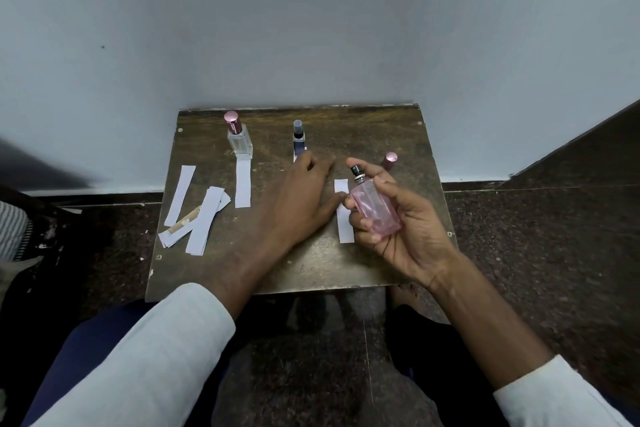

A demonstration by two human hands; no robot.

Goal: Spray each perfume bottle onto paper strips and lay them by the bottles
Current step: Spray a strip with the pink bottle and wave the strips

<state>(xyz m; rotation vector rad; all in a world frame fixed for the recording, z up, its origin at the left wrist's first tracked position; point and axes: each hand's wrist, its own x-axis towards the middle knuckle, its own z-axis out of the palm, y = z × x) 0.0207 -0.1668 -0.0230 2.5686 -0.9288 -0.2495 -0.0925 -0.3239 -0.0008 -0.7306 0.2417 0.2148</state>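
Right hand [405,222] fingers wrapped around uncapped pink glass perfume bottle [375,210] above worn brown wooden table [311,263], left hand [301,194] fingers spread flat beside white paper strip [344,218], pink cap [390,161] behind

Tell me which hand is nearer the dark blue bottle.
Left. The left hand has fingertips right by the dark blue bottle; the right hand is apart, holding the pink bottle.

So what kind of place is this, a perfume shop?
Probably not a shop: it looks like a plain room corner. A small worn wooden table stands against a bare painted wall on a speckled stone floor, with no shelves or counters in view.
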